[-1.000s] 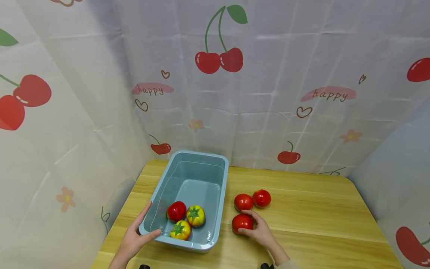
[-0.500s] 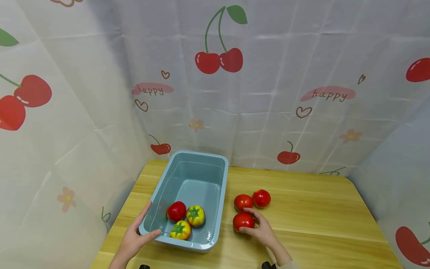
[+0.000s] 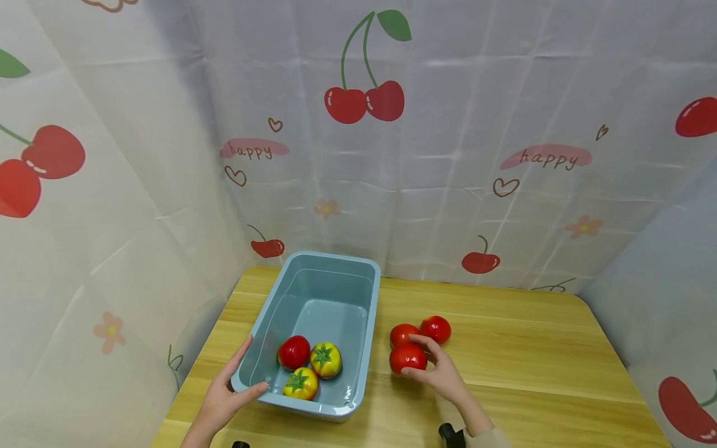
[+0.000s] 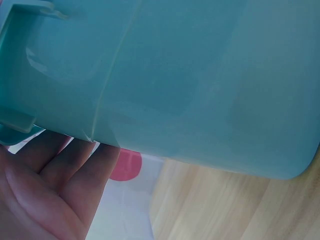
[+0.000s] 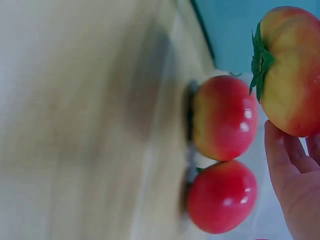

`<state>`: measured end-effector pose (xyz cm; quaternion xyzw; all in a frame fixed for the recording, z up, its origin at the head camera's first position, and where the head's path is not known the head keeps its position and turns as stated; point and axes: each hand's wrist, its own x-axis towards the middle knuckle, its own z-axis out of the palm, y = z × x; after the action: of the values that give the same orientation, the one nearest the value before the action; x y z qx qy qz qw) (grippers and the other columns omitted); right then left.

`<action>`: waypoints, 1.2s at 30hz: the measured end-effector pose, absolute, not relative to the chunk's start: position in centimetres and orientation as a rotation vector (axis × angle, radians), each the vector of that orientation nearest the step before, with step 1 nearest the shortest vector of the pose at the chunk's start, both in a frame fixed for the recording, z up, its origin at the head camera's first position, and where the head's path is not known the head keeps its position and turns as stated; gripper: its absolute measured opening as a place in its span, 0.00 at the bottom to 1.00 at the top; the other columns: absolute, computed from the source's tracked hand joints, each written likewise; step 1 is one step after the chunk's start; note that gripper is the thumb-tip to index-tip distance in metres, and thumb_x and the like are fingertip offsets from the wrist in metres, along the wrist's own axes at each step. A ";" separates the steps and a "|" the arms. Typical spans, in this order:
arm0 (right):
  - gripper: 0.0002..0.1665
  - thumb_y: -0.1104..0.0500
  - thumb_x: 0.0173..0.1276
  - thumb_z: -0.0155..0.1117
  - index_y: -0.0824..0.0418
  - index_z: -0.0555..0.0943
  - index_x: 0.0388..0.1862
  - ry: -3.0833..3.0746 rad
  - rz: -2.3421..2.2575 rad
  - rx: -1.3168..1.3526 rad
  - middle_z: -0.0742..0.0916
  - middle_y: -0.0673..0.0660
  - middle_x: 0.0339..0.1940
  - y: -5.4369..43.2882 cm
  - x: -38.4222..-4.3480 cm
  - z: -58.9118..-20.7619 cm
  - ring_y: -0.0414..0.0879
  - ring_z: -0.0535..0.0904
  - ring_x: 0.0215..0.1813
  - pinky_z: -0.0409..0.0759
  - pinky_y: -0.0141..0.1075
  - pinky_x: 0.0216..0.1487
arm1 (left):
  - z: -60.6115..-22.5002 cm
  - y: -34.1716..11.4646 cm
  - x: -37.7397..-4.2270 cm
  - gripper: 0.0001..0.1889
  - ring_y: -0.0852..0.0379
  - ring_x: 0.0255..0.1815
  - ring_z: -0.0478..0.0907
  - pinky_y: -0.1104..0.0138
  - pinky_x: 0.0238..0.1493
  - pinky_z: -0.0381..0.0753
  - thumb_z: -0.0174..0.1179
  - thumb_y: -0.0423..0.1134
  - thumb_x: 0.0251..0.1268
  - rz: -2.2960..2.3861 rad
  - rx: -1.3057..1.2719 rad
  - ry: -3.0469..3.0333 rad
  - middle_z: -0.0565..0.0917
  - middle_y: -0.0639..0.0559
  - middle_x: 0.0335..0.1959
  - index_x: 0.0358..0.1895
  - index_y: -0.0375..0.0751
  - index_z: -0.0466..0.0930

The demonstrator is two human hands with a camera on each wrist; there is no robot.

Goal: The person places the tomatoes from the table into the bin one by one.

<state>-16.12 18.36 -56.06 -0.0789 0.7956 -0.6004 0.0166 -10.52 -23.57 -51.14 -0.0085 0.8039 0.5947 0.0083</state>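
Observation:
My right hand holds a tomato between thumb and fingers. In the right wrist view this tomato is red shading to yellow, its green leafy crown turned down and sideways, raised above the table. Behind it on the table sit two more tomatoes, one partly covered by the held one, the other to its right. My left hand grips the near left corner of a blue bin, thumb over the rim and fingers along the outer wall. Inside the bin lie a red tomato and two with yellow, green-crowned sides up.
The bin stands on the left part of a wooden table. A white curtain printed with cherries hangs behind the table and along both sides.
My right hand has lifted the tomato from the table and moved it slightly up and away, now overlapping the one behind. The left hand and the bin have not moved.

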 end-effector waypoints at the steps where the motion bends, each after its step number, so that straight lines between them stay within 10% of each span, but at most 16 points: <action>1: 0.37 0.59 0.49 0.77 0.59 0.73 0.60 2.477 -1.862 -0.254 0.78 0.57 0.58 18.4 -16.2 -55.8 0.54 0.73 0.57 0.72 0.48 0.55 | -51.1 -23.6 -10.5 0.44 0.35 0.65 0.60 0.58 0.47 0.79 0.69 0.37 0.53 1.856 -0.026 2.513 0.55 0.40 0.72 0.73 0.54 0.55; 36: 0.36 0.64 0.53 0.73 0.65 0.71 0.62 2.461 -1.937 -0.449 0.76 0.64 0.61 16.8 -16.8 -47.9 0.59 0.71 0.60 0.72 0.51 0.56 | -51.1 -23.6 -10.5 0.44 0.34 0.67 0.57 0.63 0.49 0.74 0.68 0.38 0.54 1.817 -0.032 2.538 0.53 0.39 0.72 0.74 0.55 0.54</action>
<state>-16.76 16.78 -47.89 -0.1420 0.7777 -0.6123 -0.0112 -10.47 -23.59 -51.08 -0.0102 0.8129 0.5822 0.0101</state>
